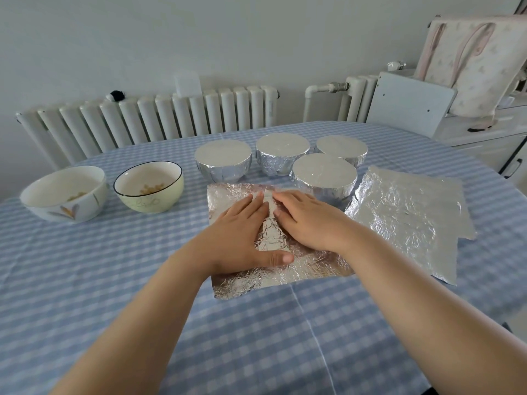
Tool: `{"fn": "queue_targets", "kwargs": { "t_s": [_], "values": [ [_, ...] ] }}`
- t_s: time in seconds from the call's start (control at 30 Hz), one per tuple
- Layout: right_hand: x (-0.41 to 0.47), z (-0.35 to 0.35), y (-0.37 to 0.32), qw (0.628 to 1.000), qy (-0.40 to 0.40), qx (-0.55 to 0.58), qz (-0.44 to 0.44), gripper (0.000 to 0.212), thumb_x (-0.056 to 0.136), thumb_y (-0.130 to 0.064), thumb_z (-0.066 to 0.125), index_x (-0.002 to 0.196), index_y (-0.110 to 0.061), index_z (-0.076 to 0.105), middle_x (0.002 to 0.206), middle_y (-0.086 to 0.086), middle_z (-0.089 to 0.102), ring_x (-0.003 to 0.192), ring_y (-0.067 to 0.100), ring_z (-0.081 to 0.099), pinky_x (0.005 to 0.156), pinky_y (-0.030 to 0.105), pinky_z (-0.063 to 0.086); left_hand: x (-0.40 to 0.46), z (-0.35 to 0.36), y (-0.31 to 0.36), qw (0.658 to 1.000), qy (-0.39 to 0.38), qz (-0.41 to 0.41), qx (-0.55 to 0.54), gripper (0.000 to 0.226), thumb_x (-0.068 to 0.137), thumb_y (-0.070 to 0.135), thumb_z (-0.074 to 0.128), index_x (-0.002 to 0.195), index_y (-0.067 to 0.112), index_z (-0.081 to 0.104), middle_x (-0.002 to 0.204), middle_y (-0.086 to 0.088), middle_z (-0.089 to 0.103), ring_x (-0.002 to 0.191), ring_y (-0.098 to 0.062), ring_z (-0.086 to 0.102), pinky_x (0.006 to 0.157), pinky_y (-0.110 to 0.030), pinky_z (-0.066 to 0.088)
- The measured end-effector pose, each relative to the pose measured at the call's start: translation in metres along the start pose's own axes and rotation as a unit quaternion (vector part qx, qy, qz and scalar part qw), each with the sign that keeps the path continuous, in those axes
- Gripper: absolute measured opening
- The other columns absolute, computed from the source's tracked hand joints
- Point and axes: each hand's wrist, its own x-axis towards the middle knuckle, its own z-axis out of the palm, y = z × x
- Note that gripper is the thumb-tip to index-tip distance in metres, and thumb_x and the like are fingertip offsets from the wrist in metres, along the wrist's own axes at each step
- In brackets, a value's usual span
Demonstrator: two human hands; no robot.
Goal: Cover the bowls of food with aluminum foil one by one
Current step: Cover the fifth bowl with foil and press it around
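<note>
**Both hands flat on a crinkled foil sheet**

While both forearms reach in from the bottom of the frame, I see my left hand (242, 238) lying palm down on the foil sheet (273, 240) at the centre of the picture, fingers straight and close together, thumb stretched out to the right along the foil. My right hand (306, 219) lies just beside it, also flat, fingers extended toward the upper left, their tips nearly meeting those of the left hand. Neither hand pinches or curls round anything; both press down on the sheet.

That sheet is heavily wrinkled and rests flat on the tabletop (114, 280), which carries a blue and white checked cloth. A second foil sheet (407, 220), also crumpled, lies to the right of centre, its left edge overlapping or touching the first; I cannot tell which.

Above the hands stand four foil-covered bowls: one at centre (223, 159), one behind and to its right (282, 153), one further right (341, 151), and the nearest (324, 176), which touches the far right corner of the pressed sheet.

At the left of the frame two bowls stand uncovered, side by side: a white bowl (64, 193) with a leaf pattern, and a pale green bowl (149, 191) with a dark rim. Each holds a small amount of yellowish food.

A white radiator (148, 121) runs along the wall in the upper part of the frame.
</note>
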Motion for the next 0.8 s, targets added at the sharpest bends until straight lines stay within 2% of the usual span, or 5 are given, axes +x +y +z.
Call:
{"fn": "queue_targets", "kwargs": {
  "t_s": [0.23,0.47,0.6,0.7,0.8],
  "values": [
    [0.005,-0.001,0.001,0.999,-0.011,0.033,0.023,0.049,0.104,-0.047,0.025,0.150,-0.029,0.023,0.158,-0.002,0.026,0.138,0.022,0.039,0.107,0.043,0.037,-0.002,-0.003,0.003,0.999,-0.015,-0.018,-0.032,0.134,0.052,0.096,0.040,0.157,0.021,0.002,0.163,0.010,-0.014,0.148,-0.009,-0.018,0.123,-0.042,0.001],
    [0.001,0.000,0.001,1.000,0.003,0.026,0.015,0.049,0.104,-0.047,0.025,0.150,-0.030,0.024,0.157,-0.003,0.027,0.138,0.022,0.039,0.105,0.042,0.038,0.001,-0.009,-0.003,0.998,-0.009,0.020,-0.061,0.134,0.049,0.098,0.036,0.156,0.020,0.016,0.163,0.011,-0.005,0.148,-0.009,-0.006,0.121,-0.042,0.005],
    [0.000,0.001,-0.002,1.000,0.007,0.018,0.021,0.053,0.103,-0.050,0.022,0.151,-0.028,0.024,0.157,0.001,0.029,0.139,0.025,0.038,0.107,0.043,0.037,0.018,-0.022,-0.014,0.989,0.083,0.036,-0.118,0.088,0.079,0.084,0.027,0.129,0.018,0.057,0.129,0.012,0.054,0.126,-0.009,0.046,0.109,-0.037,0.032],
    [0.000,0.001,-0.003,1.000,0.015,0.014,0.022,0.053,0.103,-0.050,0.022,0.152,-0.027,0.026,0.156,0.001,0.030,0.139,0.025,0.038,0.108,0.043,0.037,0.031,-0.019,-0.016,0.993,0.102,0.021,-0.053,0.044,0.101,0.046,0.036,0.136,0.023,0.050,0.135,0.005,0.055,0.127,-0.014,0.047,0.108,-0.040,0.036],
    [0.000,0.000,-0.004,1.000,0.008,0.014,0.023,0.052,0.104,-0.048,0.023,0.151,-0.027,0.026,0.156,0.001,0.029,0.140,0.025,0.037,0.108,0.043,0.037,0.039,-0.017,-0.015,0.995,0.095,0.010,0.002,0.037,0.104,0.034,0.033,0.132,0.020,0.051,0.131,0.001,0.057,0.125,-0.019,0.048,0.106,-0.042,0.035]
  ]
}}
